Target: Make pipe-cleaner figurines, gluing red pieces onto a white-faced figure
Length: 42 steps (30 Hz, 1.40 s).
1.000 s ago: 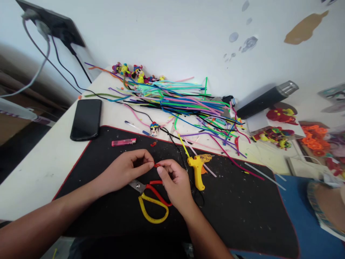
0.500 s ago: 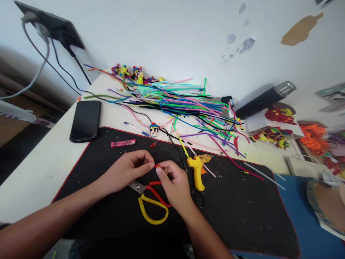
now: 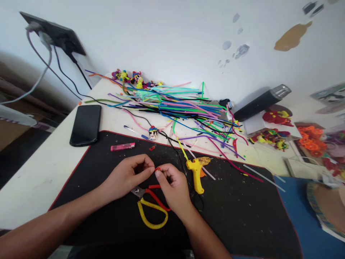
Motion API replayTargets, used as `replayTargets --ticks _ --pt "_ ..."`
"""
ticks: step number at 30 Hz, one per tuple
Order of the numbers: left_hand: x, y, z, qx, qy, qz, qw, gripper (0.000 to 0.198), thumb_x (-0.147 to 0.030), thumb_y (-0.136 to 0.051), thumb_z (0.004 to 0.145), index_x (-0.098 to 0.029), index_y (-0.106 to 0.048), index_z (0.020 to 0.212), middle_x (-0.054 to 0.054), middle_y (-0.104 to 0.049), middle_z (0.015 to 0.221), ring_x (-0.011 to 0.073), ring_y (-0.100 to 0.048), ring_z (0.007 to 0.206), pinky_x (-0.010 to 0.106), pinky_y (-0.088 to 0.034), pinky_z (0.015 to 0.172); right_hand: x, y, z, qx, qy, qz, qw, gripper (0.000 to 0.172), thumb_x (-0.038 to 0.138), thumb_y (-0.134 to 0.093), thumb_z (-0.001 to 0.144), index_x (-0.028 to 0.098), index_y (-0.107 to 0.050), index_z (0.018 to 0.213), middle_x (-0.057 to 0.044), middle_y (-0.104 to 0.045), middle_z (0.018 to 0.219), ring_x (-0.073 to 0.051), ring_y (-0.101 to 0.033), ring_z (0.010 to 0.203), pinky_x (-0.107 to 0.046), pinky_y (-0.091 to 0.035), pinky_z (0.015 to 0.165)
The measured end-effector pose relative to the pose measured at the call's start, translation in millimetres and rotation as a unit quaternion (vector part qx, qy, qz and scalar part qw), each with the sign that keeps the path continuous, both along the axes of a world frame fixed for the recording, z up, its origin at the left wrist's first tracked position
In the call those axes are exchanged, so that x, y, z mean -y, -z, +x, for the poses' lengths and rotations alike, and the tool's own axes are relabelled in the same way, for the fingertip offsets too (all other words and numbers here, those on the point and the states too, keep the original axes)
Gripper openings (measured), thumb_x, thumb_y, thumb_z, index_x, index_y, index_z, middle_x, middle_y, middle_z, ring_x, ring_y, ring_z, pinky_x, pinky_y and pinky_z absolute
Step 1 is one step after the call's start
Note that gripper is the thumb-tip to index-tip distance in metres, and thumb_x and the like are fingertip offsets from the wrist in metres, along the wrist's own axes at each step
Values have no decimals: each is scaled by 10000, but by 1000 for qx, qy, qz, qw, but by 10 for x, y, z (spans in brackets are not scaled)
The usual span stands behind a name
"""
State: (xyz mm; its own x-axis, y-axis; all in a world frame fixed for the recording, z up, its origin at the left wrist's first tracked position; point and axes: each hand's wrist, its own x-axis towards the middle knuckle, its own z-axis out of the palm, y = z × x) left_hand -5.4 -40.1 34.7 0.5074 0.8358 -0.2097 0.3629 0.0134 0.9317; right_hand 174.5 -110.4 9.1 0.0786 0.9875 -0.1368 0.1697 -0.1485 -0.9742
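Note:
Fingertip to fingertip over the black mat, my two hands pinch a small red piece, which looks like a curled bit of pipe cleaner; the fingers hide most of it. My left hand grips its left end with thumb and forefinger. On its right side, my right hand closes in the same way. Under the hands lie scissors with one yellow and one red handle, their blades partly covered by my left hand. A similar red bit rests on the mat beyond the fingers.
A yellow glue gun lies right of my hands, a pink lighter and phone to the left. Behind are a doll head, a pen, heaped pipe cleaners and small dolls. A dark flask leans at right.
The whole view has shifted slightly, so things appear a little lower. Both hands keep their pinch on the small red piece, with only slight finger movement.

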Motion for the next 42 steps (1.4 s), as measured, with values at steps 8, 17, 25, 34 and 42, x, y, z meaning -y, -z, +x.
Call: replayTargets --ticks 8,17,25,34,42 --pt "-35 -36 -40 -10 36 25 999 241 -400 -625 950 -199 -697 838 -6 -669 758 163 -594 712 259 -455 658 2 -5 1 3 -8 2 1000 196 341 -643 965 196 -725 861 49 -524 621 -119 -454 564 -244 -355 546" --pt "-210 -121 -65 -36 117 -4 993 219 -376 -632 948 -200 -693 834 -12 -662 759 152 -557 678 245 -412 615 -5 -20 13 17 -19 4 1000 189 323 -653 958 189 -748 864 52 -515 615 -121 -457 575 -246 -362 565" --pt "-312 -180 -65 -54 163 -23 985 164 -323 -624 918 -197 -695 842 -8 -657 762 157 -546 686 244 -397 620 -3 34 -7 26 -20 12 999 199 338 -669 958 193 -759 855 53 -523 605 -119 -453 557 -241 -345 539" --pt "-297 -177 -37 -42 156 -41 986 163 -335 -623 908 -194 -671 842 -14 -633 766 155 -528 690 248 -388 627 4 26 -10 18 -23 3 1000 191 324 -645 972 195 -719 854 44 -532 634 -125 -466 577 -241 -334 544" --pt "-220 -175 -66 -28 91 -44 995 310 -494 -637 901 -191 -651 837 -19 -567 746 161 -481 694 260 -367 626 26 115 -39 14 -6 19 1000 156 327 -689 927 192 -766 934 61 -499 601 -129 -443 556 -252 -344 560"
